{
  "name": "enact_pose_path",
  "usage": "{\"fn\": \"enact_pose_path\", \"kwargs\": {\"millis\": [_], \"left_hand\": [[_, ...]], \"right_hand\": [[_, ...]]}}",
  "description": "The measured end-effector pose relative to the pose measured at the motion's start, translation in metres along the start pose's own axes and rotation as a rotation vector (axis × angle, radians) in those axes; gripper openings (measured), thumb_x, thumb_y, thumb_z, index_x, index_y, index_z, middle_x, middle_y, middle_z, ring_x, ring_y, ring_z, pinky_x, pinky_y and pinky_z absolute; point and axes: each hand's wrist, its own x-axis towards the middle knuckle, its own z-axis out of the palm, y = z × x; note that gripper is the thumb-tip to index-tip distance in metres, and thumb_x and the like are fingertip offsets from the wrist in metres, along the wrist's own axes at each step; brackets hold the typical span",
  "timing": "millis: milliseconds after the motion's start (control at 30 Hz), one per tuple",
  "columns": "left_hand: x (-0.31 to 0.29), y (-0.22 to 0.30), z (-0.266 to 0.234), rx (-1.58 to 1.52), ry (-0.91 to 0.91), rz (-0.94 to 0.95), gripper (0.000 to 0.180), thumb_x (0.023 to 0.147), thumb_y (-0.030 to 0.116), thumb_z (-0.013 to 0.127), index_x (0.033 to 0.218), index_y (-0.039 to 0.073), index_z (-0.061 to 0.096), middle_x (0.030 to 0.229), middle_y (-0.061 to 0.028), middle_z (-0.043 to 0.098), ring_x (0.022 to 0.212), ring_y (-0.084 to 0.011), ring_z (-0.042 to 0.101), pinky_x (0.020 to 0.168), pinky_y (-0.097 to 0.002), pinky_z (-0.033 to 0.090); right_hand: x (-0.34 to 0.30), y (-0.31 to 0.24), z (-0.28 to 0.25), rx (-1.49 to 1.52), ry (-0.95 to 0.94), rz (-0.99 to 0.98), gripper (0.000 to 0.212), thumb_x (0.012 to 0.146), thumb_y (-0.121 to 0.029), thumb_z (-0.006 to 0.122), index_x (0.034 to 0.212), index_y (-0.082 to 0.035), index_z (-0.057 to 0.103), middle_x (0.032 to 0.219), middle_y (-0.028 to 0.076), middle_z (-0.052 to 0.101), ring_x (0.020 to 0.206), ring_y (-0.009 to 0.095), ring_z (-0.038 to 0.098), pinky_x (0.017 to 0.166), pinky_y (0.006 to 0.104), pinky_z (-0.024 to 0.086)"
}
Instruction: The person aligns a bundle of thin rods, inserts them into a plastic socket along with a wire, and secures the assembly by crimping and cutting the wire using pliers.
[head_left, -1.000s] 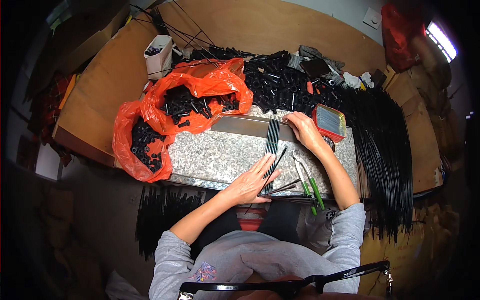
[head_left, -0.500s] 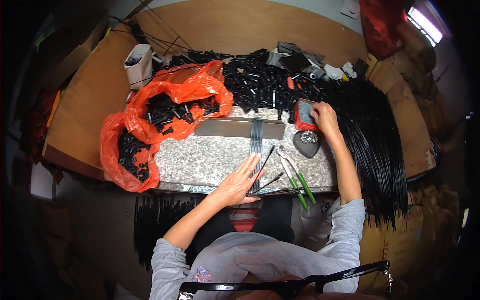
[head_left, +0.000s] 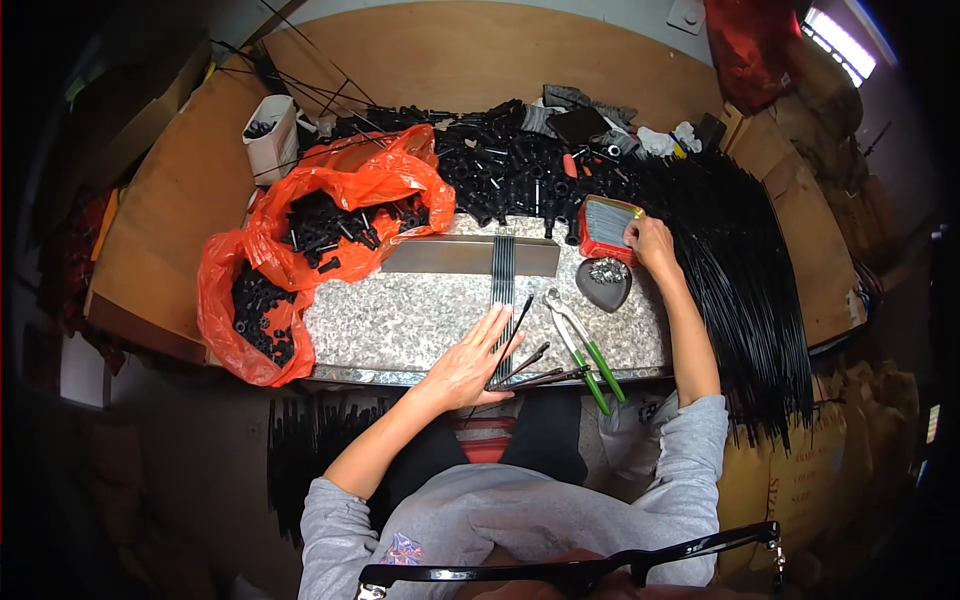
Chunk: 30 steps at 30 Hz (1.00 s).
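My left hand [head_left: 468,365] lies flat with fingers stretched out at the lower part of a row of thin black rods [head_left: 503,270]. The rods lie side by side across a flat metal bar [head_left: 430,256]. A few loose black rods [head_left: 527,362] stick out beside that hand. My right hand [head_left: 653,245] is at the right rim of a red box [head_left: 606,250] filled with thin grey pieces. Its fingers are pinched together, and whatever is between them is hidden. Below the box sits a dark dish [head_left: 604,292] of small silvery parts. Green-handled pliers [head_left: 590,360] lie between my hands.
Orange plastic bags [head_left: 265,225] of black parts stand at the left, near a white container [head_left: 270,145]. A heap of black fittings [head_left: 510,165] covers the back of the speckled tabletop [head_left: 390,325]. A thick bundle of long black rods [head_left: 745,290] hangs over the right edge.
My right hand has moved from over the red box to its right rim, uncovering more of the grey pieces. My left hand stays on the rods. The whole view has shifted slightly.
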Motion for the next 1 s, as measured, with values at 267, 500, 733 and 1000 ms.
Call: {"fn": "enact_pose_path", "kwargs": {"millis": [267, 500, 733, 1000], "left_hand": [[0.001, -0.002, 0.001, -0.001, 0.027, 0.008, 0.090, 0.066, 0.042, 0.071, 0.135, 0.007, 0.026, 0.140, -0.0252, 0.014, 0.130, -0.0400, 0.017, 0.105, -0.0390, 0.026], [-0.001, -0.003, 0.004, -0.010, 0.035, 0.012, 0.089, 0.065, 0.040, 0.071, 0.135, 0.007, 0.027, 0.138, -0.0270, 0.019, 0.131, -0.0394, 0.016, 0.106, -0.0395, 0.023], [0.001, -0.004, 0.004, -0.021, 0.029, 0.023, 0.088, 0.066, 0.041, 0.070, 0.134, 0.006, 0.028, 0.137, -0.0283, 0.018, 0.131, -0.0390, 0.016, 0.107, -0.0397, 0.021], [0.000, -0.006, 0.006, -0.024, 0.024, 0.023, 0.088, 0.066, 0.042, 0.070, 0.134, 0.006, 0.028, 0.139, -0.0273, 0.017, 0.131, -0.0391, 0.016, 0.107, -0.0397, 0.019]], "right_hand": [[-0.005, -0.017, -0.009, 0.084, 0.194, -0.008, 0.003, 0.069, -0.002, 0.061, 0.067, -0.001, 0.059, 0.076, 0.017, 0.060, 0.076, 0.034, 0.059, 0.068, 0.0414, 0.045], [-0.010, -0.109, 0.010, 0.269, 0.053, -0.434, 0.014, 0.072, 0.001, 0.057, 0.085, -0.004, 0.060, 0.074, 0.012, 0.053, 0.077, 0.030, 0.052, 0.068, 0.0390, 0.042], [-0.009, -0.111, 0.021, 0.279, -0.019, -0.389, 0.013, 0.073, -0.001, 0.058, 0.085, -0.006, 0.063, 0.072, 0.011, 0.052, 0.076, 0.029, 0.054, 0.065, 0.0388, 0.044], [-0.007, -0.112, 0.020, 0.289, -0.025, -0.396, 0.014, 0.072, -0.001, 0.058, 0.084, -0.006, 0.063, 0.071, 0.011, 0.051, 0.075, 0.029, 0.055, 0.065, 0.0388, 0.044]]}}
